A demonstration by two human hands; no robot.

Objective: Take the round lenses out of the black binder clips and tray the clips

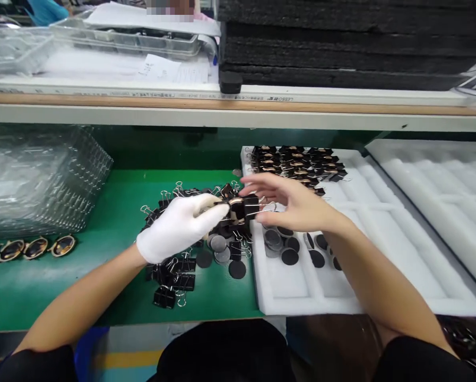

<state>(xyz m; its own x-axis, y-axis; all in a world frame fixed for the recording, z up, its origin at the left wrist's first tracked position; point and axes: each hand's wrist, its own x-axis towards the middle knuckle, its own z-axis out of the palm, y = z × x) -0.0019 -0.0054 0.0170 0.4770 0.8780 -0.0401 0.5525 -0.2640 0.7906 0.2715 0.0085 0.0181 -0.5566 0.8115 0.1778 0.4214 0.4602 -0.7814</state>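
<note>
At centre, the white-gloved left hand (184, 220) pinches a small black-and-gold piece (235, 203) with a black metal binder clip (251, 206) beside it, apparently steadying it. The bare right hand (301, 204) curves open around the clip; whether it touches is unclear. Loose black wire-handled clips (164, 297), left of centre, lie seemingly within easy reach. Right, a white foam tray (313, 306) has grooves that seem to keep dark clipped pieces (299, 164) in rows, partly hidden by the right hand.

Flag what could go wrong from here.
The black clip on the piece in the gloved left hand could pinch the bare right hand close beside it. The heap of loose binder clips under the left hand might snag the glove. The right forearm passes over the white foam tray and could knock loose discs there.
</note>
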